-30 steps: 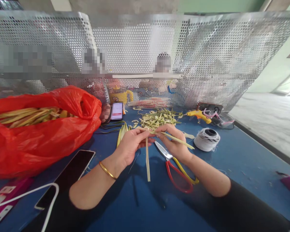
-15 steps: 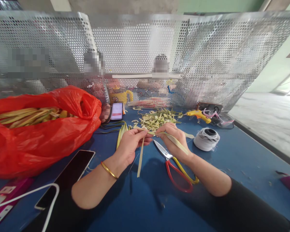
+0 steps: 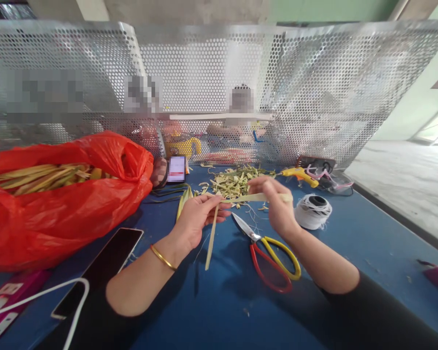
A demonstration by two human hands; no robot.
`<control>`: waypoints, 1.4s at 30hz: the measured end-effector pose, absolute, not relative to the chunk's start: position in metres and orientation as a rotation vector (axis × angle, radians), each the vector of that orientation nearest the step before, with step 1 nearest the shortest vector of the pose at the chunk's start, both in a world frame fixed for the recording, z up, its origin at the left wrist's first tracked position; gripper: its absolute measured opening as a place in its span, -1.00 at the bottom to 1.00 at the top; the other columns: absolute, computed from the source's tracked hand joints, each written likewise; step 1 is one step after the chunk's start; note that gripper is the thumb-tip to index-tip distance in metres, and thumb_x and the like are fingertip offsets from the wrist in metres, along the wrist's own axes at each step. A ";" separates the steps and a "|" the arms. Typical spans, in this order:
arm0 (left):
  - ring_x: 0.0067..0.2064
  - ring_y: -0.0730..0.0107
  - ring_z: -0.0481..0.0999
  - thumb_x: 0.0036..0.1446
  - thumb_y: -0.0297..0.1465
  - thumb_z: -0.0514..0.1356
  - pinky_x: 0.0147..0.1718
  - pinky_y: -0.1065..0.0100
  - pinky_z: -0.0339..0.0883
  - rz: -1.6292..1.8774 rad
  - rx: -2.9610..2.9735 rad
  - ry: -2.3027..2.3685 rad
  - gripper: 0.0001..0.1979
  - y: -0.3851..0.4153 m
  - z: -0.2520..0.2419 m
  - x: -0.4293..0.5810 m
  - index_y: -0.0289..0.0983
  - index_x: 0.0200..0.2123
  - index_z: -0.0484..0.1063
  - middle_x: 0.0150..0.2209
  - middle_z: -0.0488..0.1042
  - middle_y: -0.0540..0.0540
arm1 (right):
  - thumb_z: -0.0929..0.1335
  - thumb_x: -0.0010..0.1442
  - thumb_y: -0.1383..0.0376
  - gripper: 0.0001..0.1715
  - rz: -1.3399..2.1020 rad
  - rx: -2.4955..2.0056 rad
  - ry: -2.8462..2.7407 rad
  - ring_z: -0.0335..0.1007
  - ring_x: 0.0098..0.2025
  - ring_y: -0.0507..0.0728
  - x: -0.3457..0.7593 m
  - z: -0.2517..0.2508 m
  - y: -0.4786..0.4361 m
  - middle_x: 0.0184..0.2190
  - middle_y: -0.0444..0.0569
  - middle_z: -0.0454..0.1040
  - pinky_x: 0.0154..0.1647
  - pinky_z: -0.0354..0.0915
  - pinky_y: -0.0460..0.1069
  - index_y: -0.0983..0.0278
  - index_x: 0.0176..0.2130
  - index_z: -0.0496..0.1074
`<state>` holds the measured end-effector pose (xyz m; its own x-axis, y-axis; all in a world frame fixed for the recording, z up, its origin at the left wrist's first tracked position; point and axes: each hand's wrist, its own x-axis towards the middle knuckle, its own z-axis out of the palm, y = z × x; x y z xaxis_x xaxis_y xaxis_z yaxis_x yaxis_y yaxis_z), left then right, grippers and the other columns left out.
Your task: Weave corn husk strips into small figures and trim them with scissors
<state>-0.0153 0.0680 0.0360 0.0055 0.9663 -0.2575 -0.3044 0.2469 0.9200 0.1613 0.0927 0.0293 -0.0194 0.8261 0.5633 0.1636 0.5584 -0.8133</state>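
Note:
My left hand (image 3: 197, 218) pinches a pale green leaf strip (image 3: 212, 233) whose lower part hangs down toward the blue table (image 3: 350, 243). My right hand (image 3: 277, 206) is closed on the same strip's other part (image 3: 251, 198), held level between the two hands and slightly blurred. Red-and-yellow scissors (image 3: 266, 250) lie on the table just below my right hand. A heap of cut leaf scraps (image 3: 233, 180) sits behind both hands.
A red plastic bag (image 3: 58, 209) full of leaf strips fills the left. A dark phone (image 3: 102, 267), a white cable (image 3: 58, 291) and a power strip (image 3: 7, 301) lie near left. A string spool (image 3: 312, 210), a yellow glue gun (image 3: 299, 173) and a perforated metal screen (image 3: 314, 97) stand behind.
My right hand has lifted and moved right, pulling its end of the strip from a downward slant to level. My left hand stayed put; the hanging end tilted slightly left.

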 end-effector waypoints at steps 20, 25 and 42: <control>-0.59 0.46 0.48 -0.03 -0.36 0.30 -0.58 0.47 0.30 0.969 0.942 1.018 -0.85 0.062 0.039 -0.020 -0.36 -0.47 0.53 -0.60 0.51 -0.08 | 0.40 0.12 0.19 -0.77 0.685 -0.934 -1.917 0.46 -0.07 0.17 0.188 0.058 0.096 -0.16 -0.01 0.58 0.02 0.30 0.11 0.19 -0.19 0.54; -0.60 0.47 0.47 0.01 -0.27 0.30 -0.60 0.48 0.30 0.884 0.895 0.971 -0.77 0.060 0.034 -0.016 -0.35 -0.47 0.51 -0.59 0.52 -0.09 | 0.31 0.24 0.34 -0.83 0.297 -0.733 -2.325 0.45 -0.10 0.14 0.162 0.040 0.091 -0.23 -0.01 0.58 0.02 0.22 0.13 0.23 -0.24 0.51; -0.63 0.49 0.44 -0.14 -0.34 0.37 -0.63 0.49 0.25 0.799 1.055 1.080 -0.82 0.056 0.025 -0.005 -0.35 -0.53 0.53 -0.61 0.53 -0.10 | 0.37 0.07 0.15 -0.73 1.301 -1.026 -1.779 0.31 -0.50 0.02 0.145 0.034 0.079 -0.59 -0.13 0.42 -0.43 0.24 -0.05 0.33 -0.45 0.49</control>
<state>-0.0048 0.0558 0.0252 0.2966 0.9075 -0.2975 -0.0195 0.3172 0.9482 0.1447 0.0788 0.0339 -0.4447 0.8920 0.0807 0.1934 0.1837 -0.9638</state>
